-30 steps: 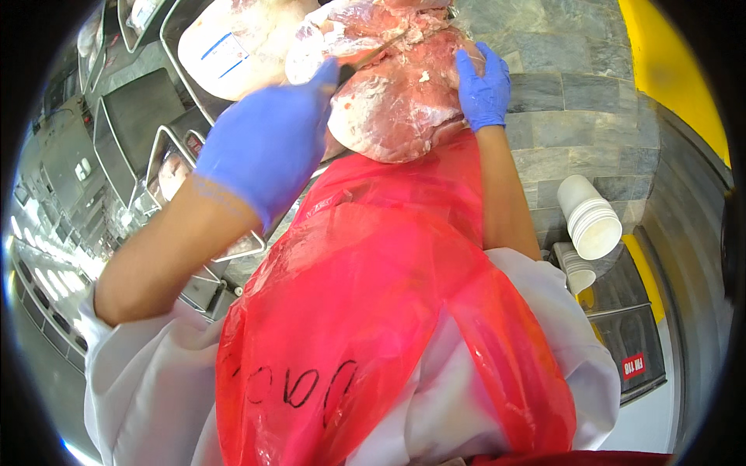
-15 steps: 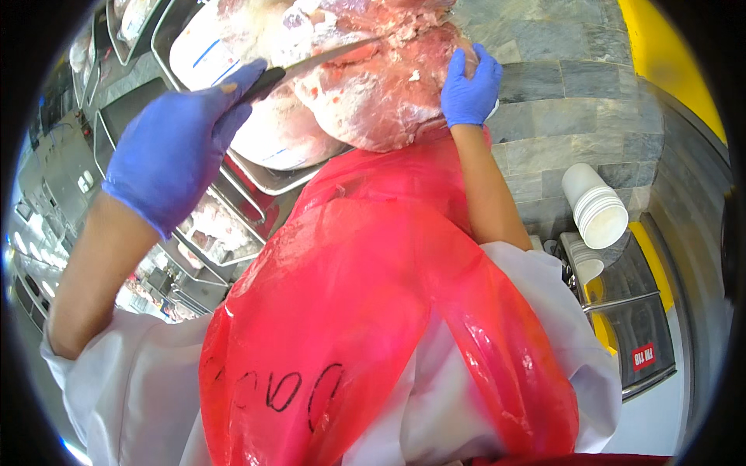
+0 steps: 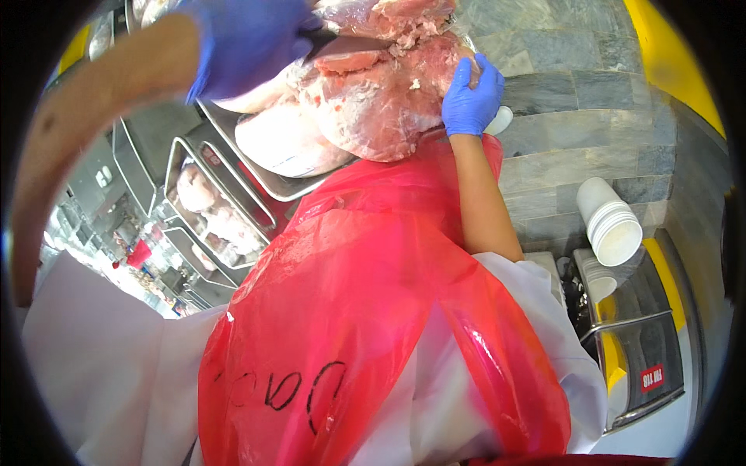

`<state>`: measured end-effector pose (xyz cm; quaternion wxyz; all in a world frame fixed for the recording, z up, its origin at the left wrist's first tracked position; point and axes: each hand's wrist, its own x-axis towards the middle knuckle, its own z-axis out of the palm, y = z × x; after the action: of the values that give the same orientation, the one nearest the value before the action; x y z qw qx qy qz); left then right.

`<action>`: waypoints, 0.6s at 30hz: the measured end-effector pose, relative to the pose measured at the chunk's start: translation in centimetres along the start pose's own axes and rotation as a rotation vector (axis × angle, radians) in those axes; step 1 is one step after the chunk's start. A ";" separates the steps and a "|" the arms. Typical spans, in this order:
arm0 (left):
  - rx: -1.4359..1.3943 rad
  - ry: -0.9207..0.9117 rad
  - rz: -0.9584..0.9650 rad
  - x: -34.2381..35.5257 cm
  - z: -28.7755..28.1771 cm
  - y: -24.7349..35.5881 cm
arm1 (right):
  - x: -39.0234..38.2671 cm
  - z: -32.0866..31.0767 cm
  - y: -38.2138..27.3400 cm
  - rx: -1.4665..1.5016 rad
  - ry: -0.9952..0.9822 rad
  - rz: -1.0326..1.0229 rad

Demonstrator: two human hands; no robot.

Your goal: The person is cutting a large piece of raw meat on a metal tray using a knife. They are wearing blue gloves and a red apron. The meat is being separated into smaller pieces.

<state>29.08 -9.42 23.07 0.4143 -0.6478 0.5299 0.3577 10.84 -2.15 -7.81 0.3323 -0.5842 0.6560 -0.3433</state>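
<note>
At the upper left my left hand, in a blue glove, is closed around the handle of a knife. The knife blade points right, lying across a large piece of raw meat, pink and red with white fat. A red flap of flesh shows beside the blade. My right hand, also blue-gloved, grips the right edge of this meat; some of its fingertips are hidden. Left of the cut piece, a smooth pale piece of meat rests in a metal tray.
Metal racks hold trays with more pale meat at the left. Grey tiling spreads right of the meat, beside a yellow surface. A stack of white tubs lies tilted near a dark metal box. A red plastic apron covers my front.
My left hand has moved up and right, and the knife is further over the meat, with its forearm raised. The right hand stays at the meat's edge. The view has shifted slightly.
</note>
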 end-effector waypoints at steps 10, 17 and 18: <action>-1.157 0.008 0.136 4.3 17.5 -11.4 | 0.7 0.1 -0.2 -0.052 0.080 -0.034; -1.319 0.107 0.234 9.1 22.4 -6.9 | 0.3 -0.3 0.7 -0.021 0.073 -0.051; -1.319 0.157 0.241 9.6 22.7 -6.3 | 0.7 -0.1 0.6 -0.016 0.076 -0.064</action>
<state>36.52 8.21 6.32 -0.1505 -0.7255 0.2975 0.6021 10.38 -2.77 -8.23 0.2911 -0.5942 0.6518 -0.3705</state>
